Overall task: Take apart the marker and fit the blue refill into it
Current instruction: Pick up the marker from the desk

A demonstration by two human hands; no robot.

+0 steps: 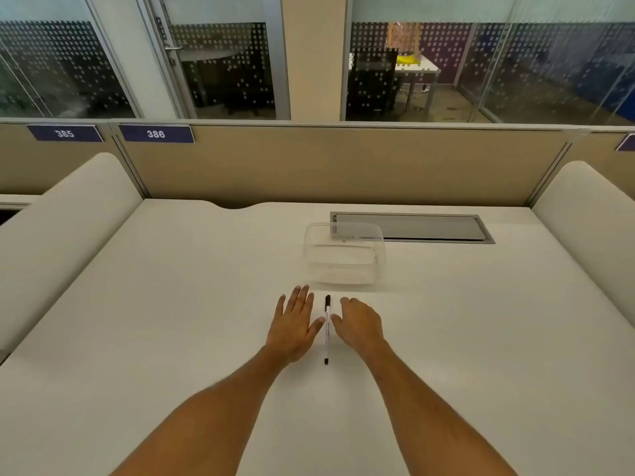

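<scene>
Two hands flank marker point(326, 329) on white desk point(171, 304). Left hand point(294, 324) flat, fingers spread, thumb near barrel; right hand point(360, 326) loosely curled, holding nothing. Marker lies near-far, cap at far end, untouched. Clear box point(343, 257) just beyond. Blue refill not visible. Risk: round barrel rolls off under careless nudge; pulling wrong end leaves barrel unopened

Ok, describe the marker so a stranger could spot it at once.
On the white desk, just nearer than the clear plastic box, the marker lies between the left hand and right hand. It is the only slim white stick with black ends.
</scene>
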